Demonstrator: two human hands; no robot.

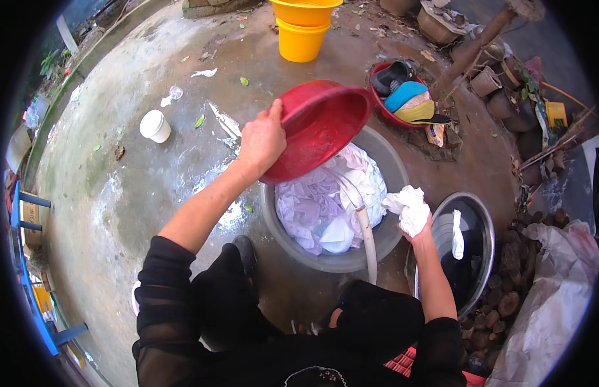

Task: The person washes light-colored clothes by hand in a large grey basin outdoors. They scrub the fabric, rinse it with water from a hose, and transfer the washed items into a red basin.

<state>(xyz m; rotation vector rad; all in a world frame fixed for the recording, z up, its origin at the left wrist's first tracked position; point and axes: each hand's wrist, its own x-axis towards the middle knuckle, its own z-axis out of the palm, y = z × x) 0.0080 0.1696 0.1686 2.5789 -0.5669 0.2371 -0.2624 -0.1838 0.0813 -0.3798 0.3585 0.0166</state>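
My left hand [263,140] grips the rim of a red plastic basin [323,130], which is tilted over a large grey tub [280,249]. In the tub lies a heap of white and pale lilac wet cloth [311,208]. Water runs from a pale hose [366,242] onto the heap. My right hand [418,230] holds a crumpled white cloth [409,208] between the tub and a metal basin [488,242]. In the metal basin, a small white cloth piece [457,237] lies at the dark water.
Yellow buckets [303,43] stand ahead, and a red basin of shoes and caps [384,111] is at the back right. A white lidded tub [155,126] is on the wet concrete at left. Stacked logs [507,305] and a plastic sheet [546,300] lie at right.
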